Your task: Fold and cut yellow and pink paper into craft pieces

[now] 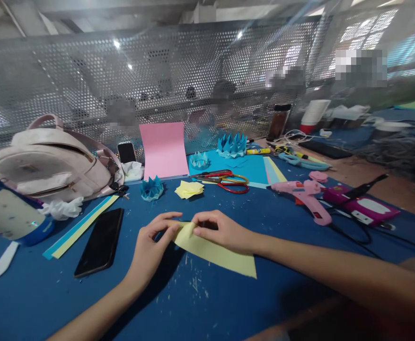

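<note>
We see the left hand (154,241) and the right hand (221,231) meeting over a strip of yellow paper (216,252) that lies on the blue table (228,303), just in front of us. Both hands pinch its upper left end, thumbs and forefingers closed on the paper (the other fingers curl loosely). A black phone (101,242) lies left of the left hand, beside blue and yellow paper strips (81,226). Farther back sit crumpled yellow paper (189,189), red-handled scissors (225,180), a small blue paper crown (152,188) and a pink glue gun (304,193).
</note>
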Motion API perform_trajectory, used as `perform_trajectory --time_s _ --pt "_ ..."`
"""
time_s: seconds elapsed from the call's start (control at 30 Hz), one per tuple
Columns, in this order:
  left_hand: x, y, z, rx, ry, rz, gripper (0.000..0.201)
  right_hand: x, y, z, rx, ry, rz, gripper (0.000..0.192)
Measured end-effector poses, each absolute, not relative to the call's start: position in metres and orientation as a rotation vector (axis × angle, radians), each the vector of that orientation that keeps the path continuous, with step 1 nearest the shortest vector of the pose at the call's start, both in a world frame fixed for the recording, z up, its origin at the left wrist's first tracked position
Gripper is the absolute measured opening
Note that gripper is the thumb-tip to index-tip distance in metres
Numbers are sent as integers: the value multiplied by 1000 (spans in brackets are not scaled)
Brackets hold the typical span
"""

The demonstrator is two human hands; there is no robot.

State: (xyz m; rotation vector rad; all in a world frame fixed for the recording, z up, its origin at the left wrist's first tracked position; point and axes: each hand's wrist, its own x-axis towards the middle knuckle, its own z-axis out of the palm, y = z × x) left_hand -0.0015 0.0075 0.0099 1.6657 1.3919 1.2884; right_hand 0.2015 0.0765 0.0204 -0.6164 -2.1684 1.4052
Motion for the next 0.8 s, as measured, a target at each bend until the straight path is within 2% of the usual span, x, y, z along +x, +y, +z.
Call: perform_trajectory --time_s 0.13,0.23,0.53,0.8 --pt "-1 6 10 1450 1429 1227 33 202 75 24 -660 -2216 1379 25" --pt "0 5 9 1351 1395 1218 38 202 78 24 -701 -2243 1293 22" --pt "9 7 8 1431 1305 1120 20 202 83 20 -668 -2333 1222 18" --pt "12 6 4 1387 1290 1108 18 202 80 17 -568 -2410 1047 17"
